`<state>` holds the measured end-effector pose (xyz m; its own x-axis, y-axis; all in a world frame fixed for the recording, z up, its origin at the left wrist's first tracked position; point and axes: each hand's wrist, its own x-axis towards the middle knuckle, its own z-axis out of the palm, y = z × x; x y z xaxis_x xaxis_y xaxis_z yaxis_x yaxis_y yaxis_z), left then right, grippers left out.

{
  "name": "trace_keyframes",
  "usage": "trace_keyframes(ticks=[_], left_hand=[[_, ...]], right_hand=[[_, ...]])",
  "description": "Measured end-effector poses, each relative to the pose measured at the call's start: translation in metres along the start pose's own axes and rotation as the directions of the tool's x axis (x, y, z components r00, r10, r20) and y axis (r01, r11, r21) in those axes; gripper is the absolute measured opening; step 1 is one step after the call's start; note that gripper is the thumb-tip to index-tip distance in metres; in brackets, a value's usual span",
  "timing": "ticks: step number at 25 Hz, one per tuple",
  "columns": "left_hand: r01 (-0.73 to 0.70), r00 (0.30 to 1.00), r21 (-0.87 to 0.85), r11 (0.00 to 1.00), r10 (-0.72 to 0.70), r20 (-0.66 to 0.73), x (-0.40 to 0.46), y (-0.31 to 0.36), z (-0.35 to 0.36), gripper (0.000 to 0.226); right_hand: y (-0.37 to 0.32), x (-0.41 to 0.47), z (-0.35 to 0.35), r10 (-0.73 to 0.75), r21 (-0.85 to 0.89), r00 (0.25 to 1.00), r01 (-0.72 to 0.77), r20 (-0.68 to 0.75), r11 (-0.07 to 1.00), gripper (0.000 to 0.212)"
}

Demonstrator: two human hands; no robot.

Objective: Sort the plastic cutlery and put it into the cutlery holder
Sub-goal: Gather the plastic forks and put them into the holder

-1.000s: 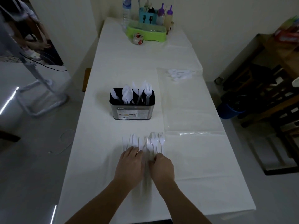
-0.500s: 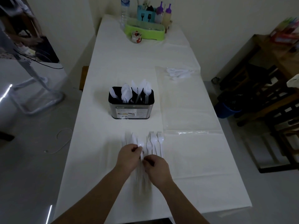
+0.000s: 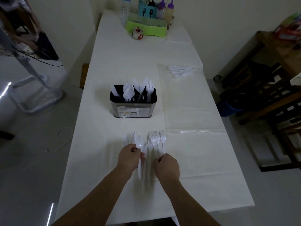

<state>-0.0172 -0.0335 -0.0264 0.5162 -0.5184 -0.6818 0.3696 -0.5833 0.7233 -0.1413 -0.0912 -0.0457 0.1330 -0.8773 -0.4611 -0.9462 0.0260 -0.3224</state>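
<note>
Since the earlier frames, your two hands have drawn apart: they sat side by side over the handles, and now your left hand (image 3: 130,158) has lifted one piece clear while your right hand (image 3: 167,165) has slid toward the forks.

Surface (image 3: 114,62): a long white-covered surface runs away from you, with a clear plastic sheet (image 3: 184,103) lying over its right half.

Cutlery holder (image 3: 133,105): a dark oval container stands upright at mid-surface, well apart from your hands. It already holds white spoons, knives and a fork in separate sections.

Loose cutlery (image 3: 143,142): the unsorted white pieces lie fanned out just beyond your hands, heads toward the holder. A cluster of forks (image 3: 156,138) sits on the right. A second small pile of white spoons (image 3: 180,71) rests on the plastic sheet, far right.

Left hand: fingers curled round the handle of a white spoon (image 3: 140,144), its bowl raised above the pile.

Right hand: fingers curled at the fork handles; whether they actually grip one cannot be told.

Risk: white plastic on white cloth in dim light reads poorly, so you could misjudge a piece's type and drop it in the wrong section. Handles overlap, so lifting one may drag its neighbours and scatter the fan.
</note>
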Motion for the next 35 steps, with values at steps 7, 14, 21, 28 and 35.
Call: trace_keyframes(ticks=[7,14,21,28,35], left_hand=[[0.047,0.999,-0.049,0.998,-0.048,-0.015,0.001,0.010,0.006,0.017],[0.081,0.997,-0.165,0.983,-0.080,0.012,0.005,0.011,0.007,0.022],[0.007,1.000,-0.125,0.992,-0.003,0.031,0.008,0.013,0.005,0.014],[-0.009,1.000,-0.064,0.998,0.008,-0.015,0.009,0.012,0.004,0.009],[0.009,0.999,-0.045,0.999,-0.011,-0.048,0.012,0.020,0.002,0.022]], right_hand=[[-0.016,-0.023,-0.003,-0.137,0.165,0.990,0.130,0.029,0.978,0.030],[-0.020,-0.029,0.006,-0.236,0.128,0.970,0.226,0.065,0.966,0.019],[-0.020,-0.024,0.010,-0.335,0.087,0.933,0.326,0.134,0.941,0.026],[-0.025,-0.027,0.014,-0.295,0.154,0.950,0.278,0.105,0.948,0.023],[-0.026,-0.035,0.016,-0.373,0.073,0.927,0.375,-0.038,0.924,0.020]])
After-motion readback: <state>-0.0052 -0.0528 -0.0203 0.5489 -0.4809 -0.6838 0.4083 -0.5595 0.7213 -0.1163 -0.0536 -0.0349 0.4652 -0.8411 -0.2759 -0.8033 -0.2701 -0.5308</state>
